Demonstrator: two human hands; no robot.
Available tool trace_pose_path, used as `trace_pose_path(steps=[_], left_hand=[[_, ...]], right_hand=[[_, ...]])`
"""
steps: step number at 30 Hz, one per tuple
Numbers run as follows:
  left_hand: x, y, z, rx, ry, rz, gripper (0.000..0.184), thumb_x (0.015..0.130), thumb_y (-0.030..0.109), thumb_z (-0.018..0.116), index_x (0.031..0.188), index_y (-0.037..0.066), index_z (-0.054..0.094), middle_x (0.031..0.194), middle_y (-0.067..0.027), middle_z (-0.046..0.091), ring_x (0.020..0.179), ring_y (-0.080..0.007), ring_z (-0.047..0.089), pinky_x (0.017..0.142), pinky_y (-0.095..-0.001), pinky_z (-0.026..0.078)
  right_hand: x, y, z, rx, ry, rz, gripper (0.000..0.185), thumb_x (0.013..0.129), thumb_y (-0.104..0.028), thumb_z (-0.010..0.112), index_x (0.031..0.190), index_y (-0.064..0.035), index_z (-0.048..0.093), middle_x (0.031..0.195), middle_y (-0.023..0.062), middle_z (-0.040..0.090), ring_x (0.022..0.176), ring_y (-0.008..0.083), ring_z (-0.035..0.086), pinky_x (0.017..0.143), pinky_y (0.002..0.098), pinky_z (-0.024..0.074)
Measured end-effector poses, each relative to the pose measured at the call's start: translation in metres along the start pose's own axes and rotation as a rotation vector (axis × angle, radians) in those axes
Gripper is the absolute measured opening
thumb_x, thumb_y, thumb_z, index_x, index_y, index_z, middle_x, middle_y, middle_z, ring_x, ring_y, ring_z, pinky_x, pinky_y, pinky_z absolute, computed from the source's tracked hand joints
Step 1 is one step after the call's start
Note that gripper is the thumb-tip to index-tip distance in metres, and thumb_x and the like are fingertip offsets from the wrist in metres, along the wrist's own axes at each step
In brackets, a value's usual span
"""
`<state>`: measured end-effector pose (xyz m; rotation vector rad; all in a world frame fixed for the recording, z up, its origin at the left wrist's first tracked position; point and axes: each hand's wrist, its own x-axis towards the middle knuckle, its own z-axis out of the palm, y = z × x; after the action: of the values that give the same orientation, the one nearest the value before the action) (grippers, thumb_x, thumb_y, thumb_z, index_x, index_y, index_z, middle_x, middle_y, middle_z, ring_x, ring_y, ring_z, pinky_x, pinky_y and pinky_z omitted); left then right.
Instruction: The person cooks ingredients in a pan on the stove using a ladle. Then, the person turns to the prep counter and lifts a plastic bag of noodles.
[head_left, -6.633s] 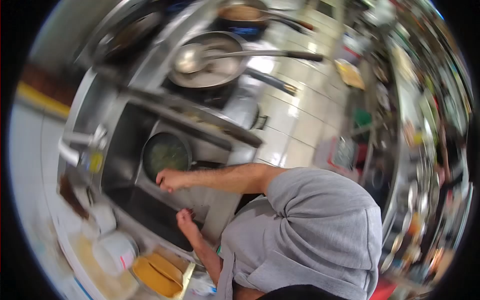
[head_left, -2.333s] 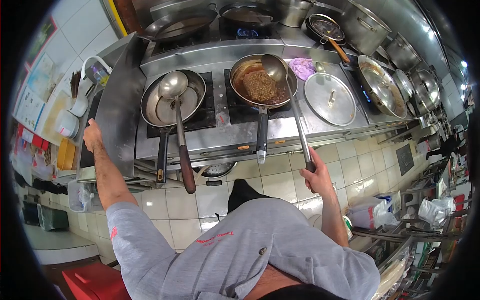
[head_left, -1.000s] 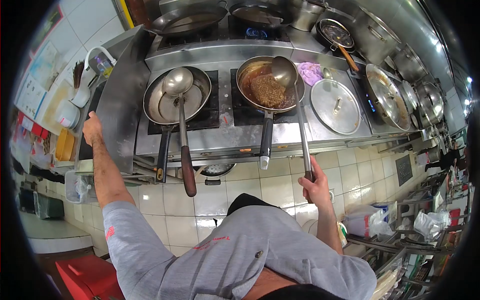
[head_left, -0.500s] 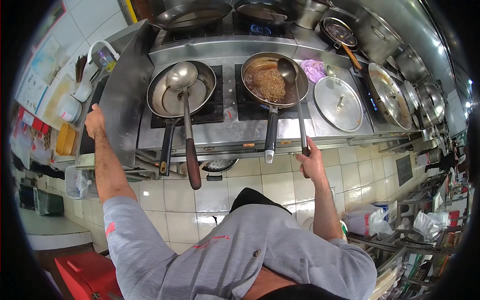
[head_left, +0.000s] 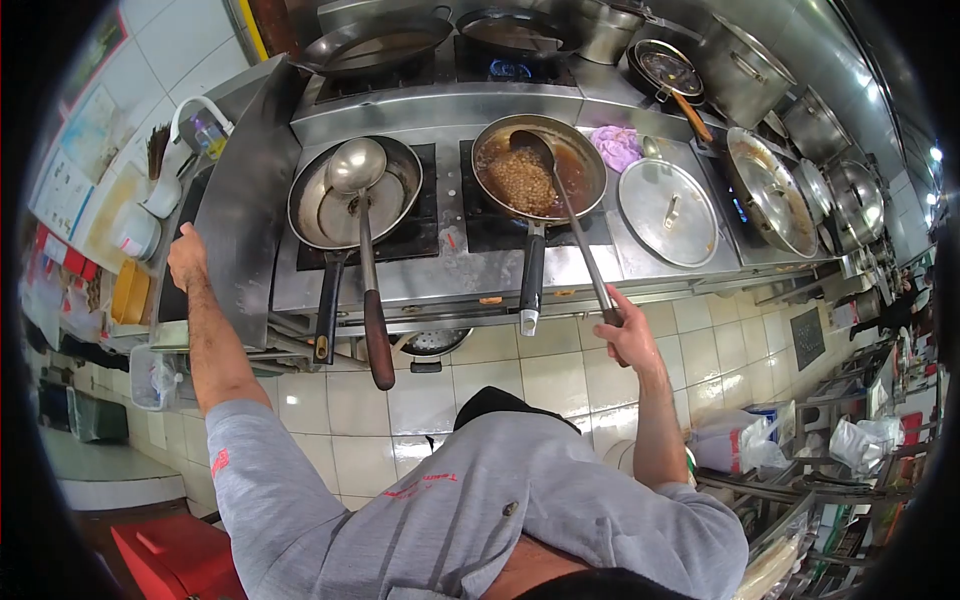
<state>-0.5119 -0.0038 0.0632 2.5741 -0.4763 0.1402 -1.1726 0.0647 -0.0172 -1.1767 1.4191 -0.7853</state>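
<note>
While the right hand (head_left: 630,335) is wrapped round the ladle (head_left: 576,227) by its dark grip, the bowl end sits way out front of it in the pan (head_left: 535,122), at the far side of a pebbly tan heap (head_left: 518,182). Fingers hide part of the grip, can't make out what's in the bowl. Left hand (head_left: 187,258)'s well off left by a dark metal panel (head_left: 240,200), fingers curled; can't tell if it's gripping anything. Pan's round, sauce (head_left: 578,182) glossy brown.

One wide head view looks forward and down past the shirt (head_left: 430,500) onto the stove (head_left: 450,283).
</note>
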Motion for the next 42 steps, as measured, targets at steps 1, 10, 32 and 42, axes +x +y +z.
trace_pose_path(steps=[1, 10, 32, 42], left_hand=[[0.001, 0.0, 0.001, 0.003, 0.001, -0.003, 0.065, 0.087, 0.053, 0.035, 0.116, 0.0, 0.059, 0.12, -0.02, 0.058, 0.113, -0.0349, 0.054, 0.095, -0.0462, 0.041], [-0.005, 0.002, -0.002, 0.002, -0.002, 0.002, 0.064, 0.087, 0.051, 0.034, 0.115, -0.001, 0.06, 0.119, -0.0204, 0.058, 0.112, -0.0349, 0.055, 0.094, -0.0466, 0.041], [-0.002, 0.001, 0.0, 0.003, -0.004, -0.012, 0.066, 0.087, 0.052, 0.034, 0.117, 0.0, 0.059, 0.121, -0.0202, 0.057, 0.114, -0.0349, 0.054, 0.094, -0.0461, 0.041], [-0.004, 0.002, -0.001, 0.005, 0.009, -0.022, 0.065, 0.087, 0.052, 0.034, 0.116, -0.001, 0.059, 0.12, -0.0208, 0.058, 0.113, -0.0352, 0.054, 0.095, -0.0463, 0.041]], right_hand=[[0.001, 0.007, -0.002, -0.146, 0.062, -0.051, 0.072, 0.073, 0.002, 0.062, 0.139, -0.0047, 0.035, 0.065, 0.0019, 0.051, 0.047, 0.0107, 0.048, 0.04, 0.0275, 0.0376], [0.018, -0.003, 0.026, -0.141, 0.188, -0.02, 0.067, 0.076, 0.0, 0.06, 0.137, -0.0006, 0.033, 0.075, 0.0075, 0.056, 0.051, 0.0141, 0.054, 0.042, 0.0288, 0.0433], [-0.001, -0.012, 0.013, 0.636, -0.019, -0.043, 0.065, 0.075, 0.005, 0.059, 0.134, -0.0021, 0.034, 0.057, 0.0037, 0.047, 0.035, 0.0127, 0.043, 0.03, 0.0256, 0.0338], [0.02, 0.009, 0.009, -0.179, 0.214, -0.135, 0.074, 0.07, 0.003, 0.059, 0.139, -0.0006, 0.033, 0.06, 0.0007, 0.047, 0.04, 0.0104, 0.046, 0.034, 0.0263, 0.0345]])
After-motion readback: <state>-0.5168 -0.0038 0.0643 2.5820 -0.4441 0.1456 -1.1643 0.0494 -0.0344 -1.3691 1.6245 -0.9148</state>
